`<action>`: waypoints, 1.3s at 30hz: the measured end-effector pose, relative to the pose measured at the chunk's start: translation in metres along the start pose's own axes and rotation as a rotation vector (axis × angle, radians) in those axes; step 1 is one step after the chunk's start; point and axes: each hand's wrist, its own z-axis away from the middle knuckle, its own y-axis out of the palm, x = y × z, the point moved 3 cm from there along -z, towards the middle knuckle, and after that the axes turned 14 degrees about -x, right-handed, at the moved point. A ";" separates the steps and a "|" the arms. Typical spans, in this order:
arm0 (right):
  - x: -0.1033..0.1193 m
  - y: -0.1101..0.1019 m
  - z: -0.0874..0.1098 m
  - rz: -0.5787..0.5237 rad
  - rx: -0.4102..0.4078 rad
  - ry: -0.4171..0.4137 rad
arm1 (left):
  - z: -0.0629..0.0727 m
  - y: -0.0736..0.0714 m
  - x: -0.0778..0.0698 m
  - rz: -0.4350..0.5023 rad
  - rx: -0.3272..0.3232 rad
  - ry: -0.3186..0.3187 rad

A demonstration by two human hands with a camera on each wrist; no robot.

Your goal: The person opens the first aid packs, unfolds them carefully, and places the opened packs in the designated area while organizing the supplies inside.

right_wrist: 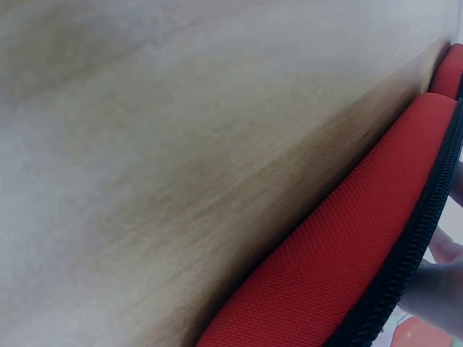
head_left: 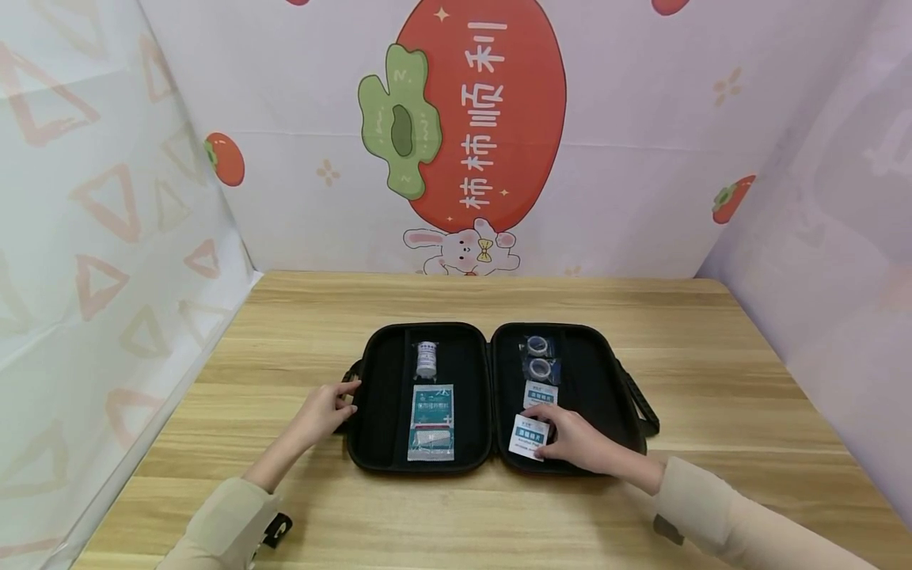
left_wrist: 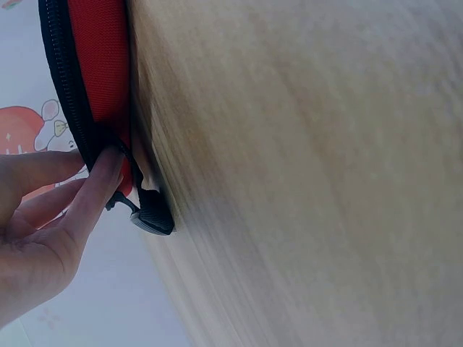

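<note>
A black-lined case with a red outer shell point(right_wrist: 340, 238) lies spread open on the table, its two halves side by side. My left hand point(head_left: 321, 413) is at the left rim, straight fingertips touching the case point(head_left: 378, 404) beside its zip pull point(left_wrist: 153, 213). Over the near part of the right half, my right hand point(head_left: 580, 442) pinches a small white-and-teal alcohol pad packet point(head_left: 529, 437) between thumb and fingers. A matching packet point(head_left: 541, 394) lies just behind it, partly covered by the hand. Farther back are two wrapped tape rolls point(head_left: 539, 370). Only part of the right hand shows in its wrist view.
In the left half lie a small white bottle point(head_left: 426, 360) and a teal packet point(head_left: 431, 419). A black strap point(head_left: 641, 405) sticks out at the case's right side. Wooden table point(head_left: 456, 522) surrounds the case, with printed cloth walls point(head_left: 299, 206) behind and beside.
</note>
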 end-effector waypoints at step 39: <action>-0.017 -0.036 0.005 -0.251 -0.102 0.151 | 0.000 0.002 0.001 -0.006 -0.001 -0.004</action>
